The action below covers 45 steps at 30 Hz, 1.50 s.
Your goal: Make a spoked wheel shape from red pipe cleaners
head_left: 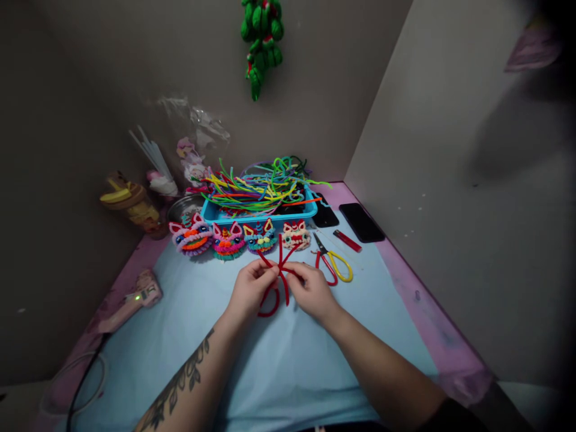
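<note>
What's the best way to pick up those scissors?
Probably by the loops of the scissors, coming from the person's side: the red and yellow loops face the person, while the blades point away. The right hand is nearer, though it holds the red stems.

Black phone (pixel 362 222), green ornament (pixel 263 39) (hanging)

- Two hands (pixel 255 287)
- One red pipe-cleaner bundle (pixel 281 255)
- Four animal heads (pixel 260 238)
- One pair of scissors (pixel 323 248)
- One blue tray (pixel 258 221)
- Two black phones (pixel 361 222)
- One glue gun (pixel 147 292)
</note>
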Motion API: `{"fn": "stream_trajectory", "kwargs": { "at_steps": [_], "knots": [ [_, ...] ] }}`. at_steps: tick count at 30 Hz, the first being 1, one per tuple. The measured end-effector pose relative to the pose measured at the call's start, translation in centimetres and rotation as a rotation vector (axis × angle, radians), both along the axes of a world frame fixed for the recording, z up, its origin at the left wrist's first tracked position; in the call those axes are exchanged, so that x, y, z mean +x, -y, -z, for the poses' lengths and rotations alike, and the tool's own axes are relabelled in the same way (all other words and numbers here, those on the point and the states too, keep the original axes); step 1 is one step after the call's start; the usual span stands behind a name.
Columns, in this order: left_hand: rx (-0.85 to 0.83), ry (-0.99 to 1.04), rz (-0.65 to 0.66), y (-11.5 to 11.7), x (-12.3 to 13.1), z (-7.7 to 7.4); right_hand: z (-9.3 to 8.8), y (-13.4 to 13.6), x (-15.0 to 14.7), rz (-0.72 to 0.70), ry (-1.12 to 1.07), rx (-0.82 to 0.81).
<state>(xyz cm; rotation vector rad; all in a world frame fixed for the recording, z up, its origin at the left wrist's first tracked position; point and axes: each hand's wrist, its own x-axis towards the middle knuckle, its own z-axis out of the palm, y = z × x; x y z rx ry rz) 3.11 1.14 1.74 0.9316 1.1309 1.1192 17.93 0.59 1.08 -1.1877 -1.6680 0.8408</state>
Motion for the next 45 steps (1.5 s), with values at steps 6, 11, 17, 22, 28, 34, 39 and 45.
{"fn": "stream_trajectory", "kwargs": {
  "at_steps": [6,11,17,22,28,34,39,45],
  "knots": [
    [0.200,-0.265,0.019,0.1,-0.1,-0.2,0.1,-0.2,0.2,0.048,0.105,0.055],
    [0.072,-0.110,0.040,0.2,0.2,-0.3,0.2,-0.2,0.3,0.016,0.068,0.002],
    [-0.079,0.071,0.029,0.2,0.5,0.0,-0.1,0.1,0.2,-0.009,0.078,-0.003],
    [-0.095,0.092,0.040,0.1,0.5,0.1,0.5,-0.2,0.2,-0.003,0.040,-0.014],
    [0.020,-0.020,-0.001,0.0,0.3,0.0,0.2,-0.8,0.4,0.085,-0.027,-0.144],
    [0.156,-0.209,0.000,0.2,0.4,-0.4,-0.4,-0.8,0.5,0.031,-0.157,-0.293],
    [0.228,-0.284,-0.013,0.2,0.3,-0.4,-0.2,-0.9,0.5,-0.038,-0.247,-0.324],
    [0.310,-0.413,0.022,0.4,0.2,0.0,-0.3,-1.0,0.4,0.054,-0.165,-0.185]
  ]
}}
